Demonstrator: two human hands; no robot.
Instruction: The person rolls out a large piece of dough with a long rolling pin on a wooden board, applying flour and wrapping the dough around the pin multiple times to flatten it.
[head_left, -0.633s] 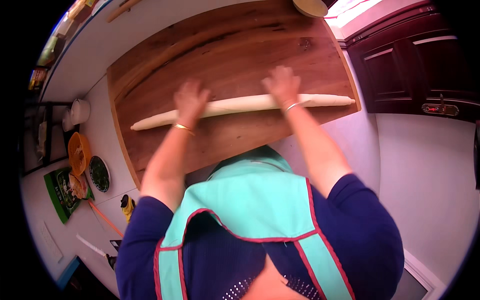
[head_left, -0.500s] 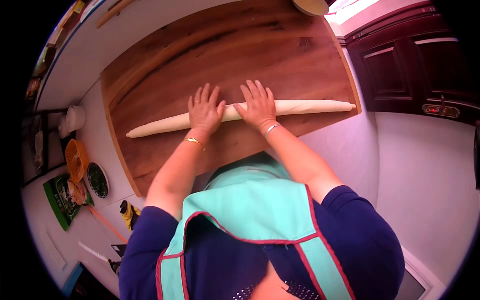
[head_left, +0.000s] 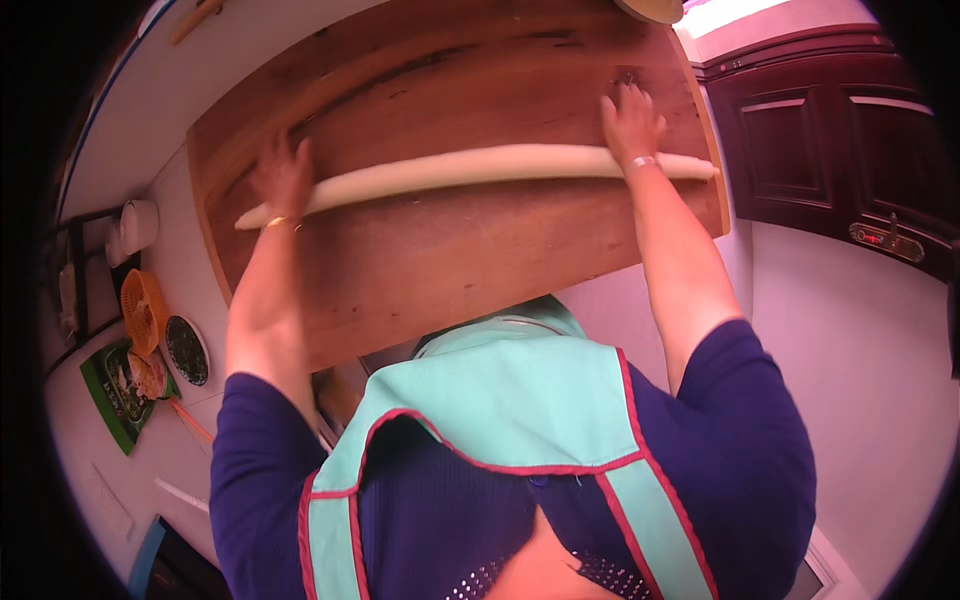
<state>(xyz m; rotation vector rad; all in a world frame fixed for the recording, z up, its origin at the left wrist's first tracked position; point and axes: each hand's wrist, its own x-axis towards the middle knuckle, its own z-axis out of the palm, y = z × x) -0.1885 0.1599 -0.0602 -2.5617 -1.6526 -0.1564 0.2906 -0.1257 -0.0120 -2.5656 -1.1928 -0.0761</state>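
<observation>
Dough rope [head_left: 470, 168] stretched long and pale across the wooden board [head_left: 450, 250], running from near the board's left edge almost to its right edge, tilted a little so the left end sits lower in the picture. Left hand [head_left: 283, 175] is down flat on the rope close to its left end, fingers spread and laid open over the dough, palm pressing rather than gripping; a thin gold bangle [head_left: 278, 223] shows at that wrist. Right hand [head_left: 630, 122] sits on the rope near the right end, fingers extended forward onto the board beyond the dough, open and flat as well, nothing clenched; a pale bracelet [head_left: 640, 163] circles this wrist. Both hands well apart, one at each end of the rope. Board rests on a white bench [head_left: 130, 130]. Below the arms, a turquoise apron [head_left: 500, 400] with red trim over a dark blue top [head_left: 740, 450]. Off to the left, an orange strainer [head_left: 142, 305] and a round dark dish [head_left: 186, 350].
</observation>
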